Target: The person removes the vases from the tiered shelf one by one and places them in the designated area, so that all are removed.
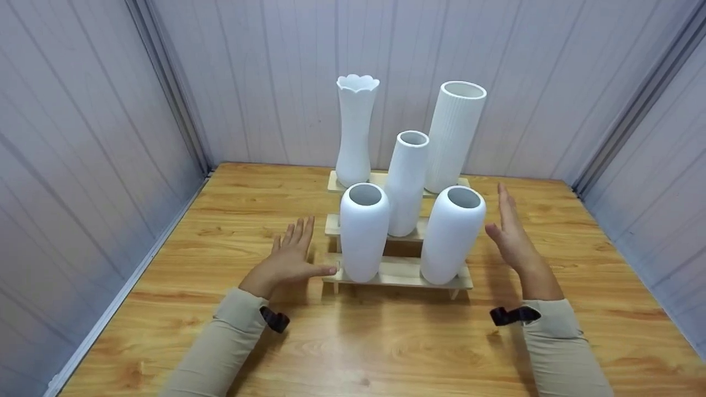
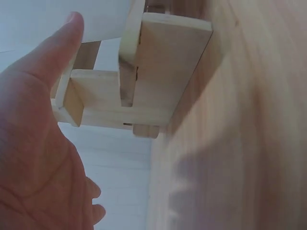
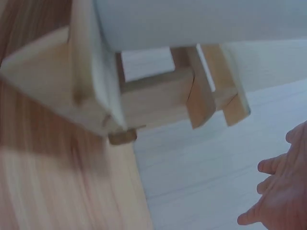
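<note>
A tiered wooden stand (image 1: 401,270) carries several white vases. On its lowest tier are two rounded vases, one on the left (image 1: 364,237) and one on the right (image 1: 449,242). A slim tapered vase (image 1: 407,187) occupies the middle tier. Up on the back tier are a scalloped-rim vase (image 1: 354,132) and a ribbed cylindrical vase (image 1: 453,140). My left hand (image 1: 287,262) is beside the stand's left end, fingers spread and thumb pointing toward the lower tier. At the other end my right hand (image 1: 513,242) has its fingers extended, palm facing the stand. Neither hand holds anything.
The stand rests on a wood-grain table (image 1: 364,353). Pale panelled walls (image 1: 276,82) enclose the table at the back and on both sides. Each wrist wears a black strap with a small device, the left one (image 1: 274,318) and the right one (image 1: 513,316).
</note>
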{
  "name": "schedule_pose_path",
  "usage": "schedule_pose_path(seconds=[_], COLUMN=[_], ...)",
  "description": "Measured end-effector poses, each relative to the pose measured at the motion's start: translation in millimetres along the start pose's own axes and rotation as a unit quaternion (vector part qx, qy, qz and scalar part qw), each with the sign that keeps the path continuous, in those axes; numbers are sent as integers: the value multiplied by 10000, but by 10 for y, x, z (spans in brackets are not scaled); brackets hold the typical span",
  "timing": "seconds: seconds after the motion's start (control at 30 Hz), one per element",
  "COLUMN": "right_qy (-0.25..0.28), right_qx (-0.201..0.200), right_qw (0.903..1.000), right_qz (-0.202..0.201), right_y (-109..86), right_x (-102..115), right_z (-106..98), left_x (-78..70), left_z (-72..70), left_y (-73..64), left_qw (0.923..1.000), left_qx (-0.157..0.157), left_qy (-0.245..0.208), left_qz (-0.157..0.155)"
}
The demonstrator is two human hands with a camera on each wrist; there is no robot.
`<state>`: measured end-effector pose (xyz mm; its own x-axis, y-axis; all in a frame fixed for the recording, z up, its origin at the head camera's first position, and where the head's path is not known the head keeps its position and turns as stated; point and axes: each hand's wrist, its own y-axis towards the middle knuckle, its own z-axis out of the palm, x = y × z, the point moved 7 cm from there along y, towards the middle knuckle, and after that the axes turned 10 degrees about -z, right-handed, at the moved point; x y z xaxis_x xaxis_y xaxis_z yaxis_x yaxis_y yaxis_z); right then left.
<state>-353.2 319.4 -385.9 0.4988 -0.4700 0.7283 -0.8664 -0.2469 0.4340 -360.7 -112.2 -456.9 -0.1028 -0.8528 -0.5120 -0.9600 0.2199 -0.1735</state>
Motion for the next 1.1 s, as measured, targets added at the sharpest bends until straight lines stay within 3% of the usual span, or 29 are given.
schedule_pose_path(seconds=[0.1,0.27,0.43,0.53,0.77,1.1], right_qy=[691,1645,1560,1587,1526,2057], right_qx=[-103,-68,-456,-716,-698,-325], right_qw=[9970,9843,9820,9784,9791,9725], right_qz=[-327,-641,-966,-1116,-1150,-1048], right_y=[14,12,-4,0,25,27], right_x=[90,186,263,299,309,323], right_z=[60,169,181,177,252,374], left_x=[5,-6,4,6,14,102], left_z=[84,186,274,299,411,490], left_y=[-1,6,3,13,61,148], left_qw=[9992,9923,9803,9765,9669,9617], left_qx=[184,225,405,468,847,389], left_qy=[-339,-1182,-1902,-2073,-2338,-2626], left_qz=[51,286,339,363,574,683])
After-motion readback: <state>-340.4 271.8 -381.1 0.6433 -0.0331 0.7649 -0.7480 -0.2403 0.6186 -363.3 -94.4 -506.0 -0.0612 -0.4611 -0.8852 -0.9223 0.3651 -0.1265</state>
